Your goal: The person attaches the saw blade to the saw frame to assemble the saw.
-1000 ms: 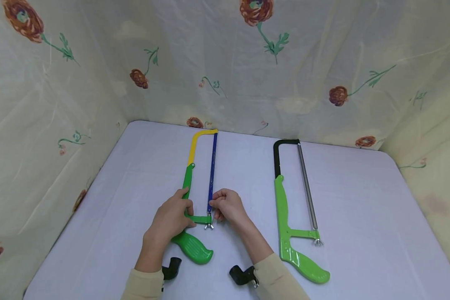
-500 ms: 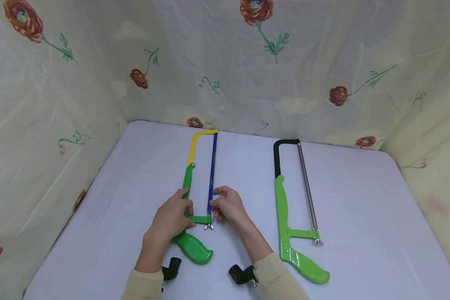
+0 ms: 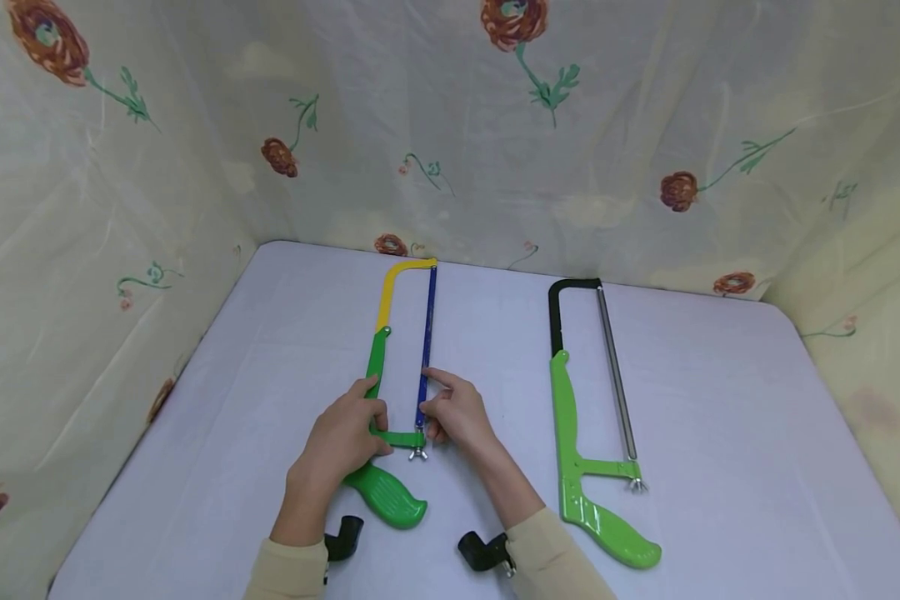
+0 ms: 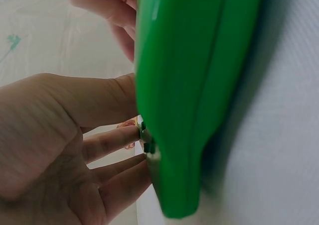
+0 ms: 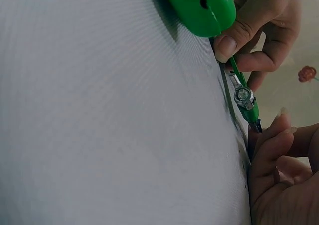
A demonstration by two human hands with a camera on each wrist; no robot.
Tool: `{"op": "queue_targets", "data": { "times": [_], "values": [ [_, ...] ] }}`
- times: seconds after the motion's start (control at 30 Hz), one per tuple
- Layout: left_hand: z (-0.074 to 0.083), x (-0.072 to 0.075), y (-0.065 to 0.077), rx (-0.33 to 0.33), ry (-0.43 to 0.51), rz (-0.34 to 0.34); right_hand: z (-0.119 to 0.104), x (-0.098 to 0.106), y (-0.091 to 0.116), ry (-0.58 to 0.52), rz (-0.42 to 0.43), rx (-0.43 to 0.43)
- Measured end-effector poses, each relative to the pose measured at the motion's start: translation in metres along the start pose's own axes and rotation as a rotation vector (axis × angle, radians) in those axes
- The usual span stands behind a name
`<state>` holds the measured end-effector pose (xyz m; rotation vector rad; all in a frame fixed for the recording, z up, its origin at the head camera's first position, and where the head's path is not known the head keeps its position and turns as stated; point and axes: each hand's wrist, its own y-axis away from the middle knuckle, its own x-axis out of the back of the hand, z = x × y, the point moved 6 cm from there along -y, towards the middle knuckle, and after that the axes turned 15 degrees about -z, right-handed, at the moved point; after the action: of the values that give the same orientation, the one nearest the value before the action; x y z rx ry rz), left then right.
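A hacksaw [image 3: 388, 497] with a green handle, yellow front frame and blue blade [image 3: 429, 321] lies on the table. My left hand [image 3: 340, 437] grips its green frame above the handle, the thumb by the crossbar. The left wrist view has the handle [image 4: 184, 60] large in front of that hand. My right hand [image 3: 461, 417] is at the blade's near end: the index finger reaches up along the blade, the thumb tip sits lower at its edge, and the other fingers curl below. A silver wing nut [image 5: 243, 94] shows between both hands in the right wrist view.
A second hacksaw [image 3: 566, 417], light green with a black front frame and grey blade, lies to the right. Black curved pieces [image 3: 483, 550] sit at both wrists. Flowered cloth [image 3: 450, 125] hangs behind and beside the white table [image 3: 735, 433].
My right index finger has straightened from a bent pose and reaches farther up the blade. The left hand and both hacksaws stay where they were.
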<state>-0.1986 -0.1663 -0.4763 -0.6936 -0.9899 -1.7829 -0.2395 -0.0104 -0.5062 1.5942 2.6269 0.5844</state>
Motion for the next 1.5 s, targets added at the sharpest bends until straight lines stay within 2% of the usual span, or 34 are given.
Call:
{"op": "queue_targets", "data": {
  "times": [0.33,0.4,0.6,0.7,0.97,1.23,1.37,1.5],
  "values": [
    [-0.001,0.0,0.001,0.002,0.005,-0.004,-0.001,-0.001,0.0,-0.006,-0.019,0.005],
    [-0.001,0.0,0.001,0.001,0.005,-0.004,-0.002,-0.001,0.001,0.022,-0.017,0.008],
    [0.0,0.0,0.0,0.003,0.007,-0.006,-0.004,0.003,0.004,0.228,0.039,0.002],
    [0.0,-0.001,-0.001,0.007,0.004,-0.009,-0.005,0.003,0.007,0.288,0.055,0.009],
    [0.0,-0.001,-0.001,0.031,0.005,-0.017,-0.003,0.002,0.016,0.347,0.067,0.043],
    [0.001,-0.002,-0.001,0.016,0.014,-0.01,-0.003,0.001,0.021,0.364,0.064,0.041],
    [0.0,-0.003,-0.001,0.017,0.015,-0.01,-0.006,-0.001,0.025,0.438,0.043,0.054],
    [0.0,-0.003,-0.001,0.029,0.01,-0.015,-0.008,-0.005,0.032,0.46,-0.036,0.045]
  ]
}}
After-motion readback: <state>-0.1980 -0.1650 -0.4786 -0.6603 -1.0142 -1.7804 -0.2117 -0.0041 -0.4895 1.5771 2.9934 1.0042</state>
